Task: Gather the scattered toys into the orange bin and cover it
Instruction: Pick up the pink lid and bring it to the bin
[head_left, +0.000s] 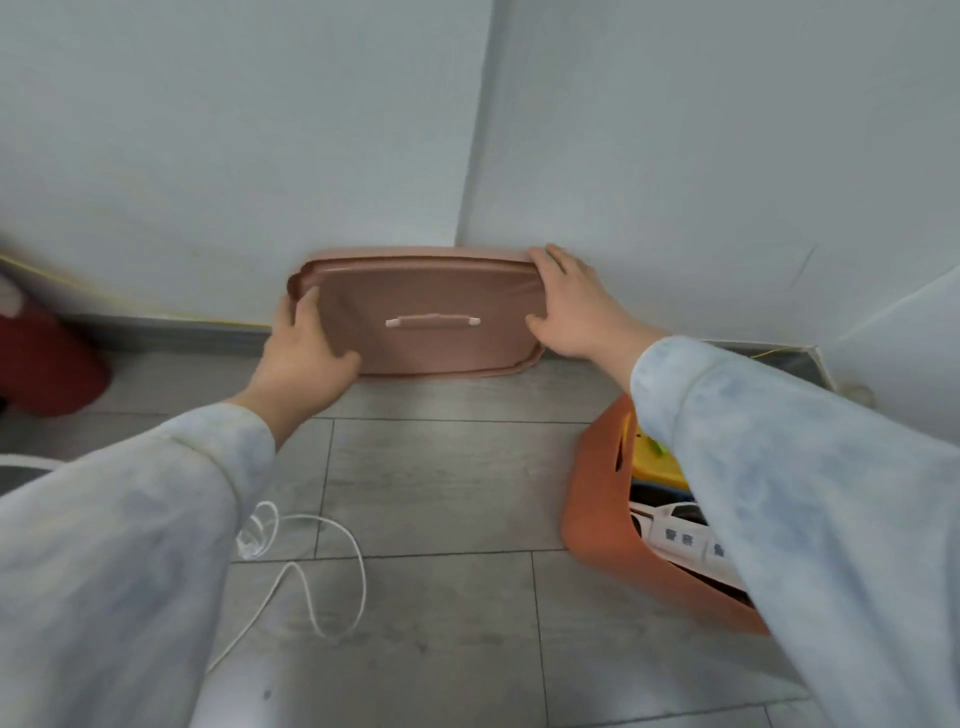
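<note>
Currently both hands are on the lid (431, 291), which stands on its long edge on the floor (441, 467), leaning against the wall (208, 130) at the corner. Handle (432, 322) faces the person. Left hand (306, 348) grasps the lid's left short edge, thumb on the front face, fingers wrapped behind. Right hand (576, 306) grasps the right edge near the top corner, fingers over the rim, thumb on the front. One hand on each end makes sense: the lid is wide and flat, so this keeps it level when lifted.

Orange bin (597, 499) sits on the floor at lower right, near the lid but apart from it, partly hidden by the right sleeve. It's open, with toys inside: a yellow toy (657, 462) and a white toy car (675, 535) with printed characters. No loose toys show on the floor, so gathering looks done and covering is the step in hand. Next move probably means lifting the lid off the wall, laying it flat, handle up, and carrying it right onto the bin.

White cable (306, 561) loops on the floor at lower left. Red object (47, 353) at far left, blurred.
</note>
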